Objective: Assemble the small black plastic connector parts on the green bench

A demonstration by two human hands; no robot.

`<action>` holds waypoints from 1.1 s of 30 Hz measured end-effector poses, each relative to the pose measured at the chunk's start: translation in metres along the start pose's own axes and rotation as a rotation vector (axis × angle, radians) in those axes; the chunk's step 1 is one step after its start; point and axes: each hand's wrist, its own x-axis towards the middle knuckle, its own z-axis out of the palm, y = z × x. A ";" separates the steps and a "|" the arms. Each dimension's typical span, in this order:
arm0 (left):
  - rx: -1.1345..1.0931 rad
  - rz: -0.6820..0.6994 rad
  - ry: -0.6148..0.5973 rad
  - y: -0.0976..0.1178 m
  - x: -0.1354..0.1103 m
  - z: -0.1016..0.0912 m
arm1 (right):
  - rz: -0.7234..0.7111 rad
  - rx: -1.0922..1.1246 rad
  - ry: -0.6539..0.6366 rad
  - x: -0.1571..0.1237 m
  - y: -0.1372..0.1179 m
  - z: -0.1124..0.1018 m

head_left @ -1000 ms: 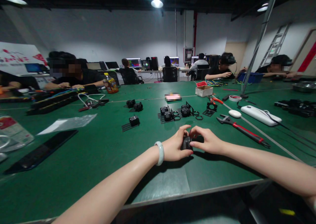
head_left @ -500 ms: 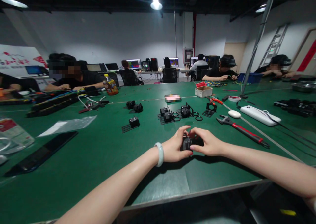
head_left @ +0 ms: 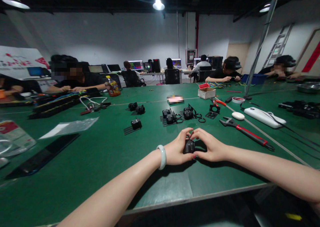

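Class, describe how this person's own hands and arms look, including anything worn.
The left hand has a smooth, pale green bangle around its wrist and a red thumbnail. Neither it nor the right hand is gloved; both forearms are sleeveless.

Bench (head_left: 100,153) top = smooth grn w/ semi-gloss sheen, brightest toward the near edge; near-ctr blk part (head_left: 189,147) looks like matt-to-satin hard plas., as do the blk units (head_left: 170,118) beyond it. At right, adj. wrench (head_left: 250,134) has a dull-gray metal head & smooth red/blk rubbery-looking grips, w/ a wht oblong case (head_left: 263,117) in smooth, slightly glossy plas. beyond it, & farther off a matt, cardboard-type box (head_left: 206,93). At left, dark slab (head_left: 43,156) looks glossy, glass-like, next to a crinkly clear plas. bag (head_left: 80,125); pale bangle (head_left: 162,157) = smooth, polished, stone-like.
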 end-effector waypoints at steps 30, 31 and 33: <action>-0.013 -0.042 0.001 0.001 -0.001 0.000 | 0.128 -0.071 0.015 0.000 0.003 -0.001; -0.016 -0.041 0.005 0.001 -0.001 0.000 | 0.129 -0.070 0.014 0.000 0.003 0.000; -0.026 -0.036 0.011 0.000 -0.001 0.000 | 0.133 -0.066 0.012 0.000 0.004 0.000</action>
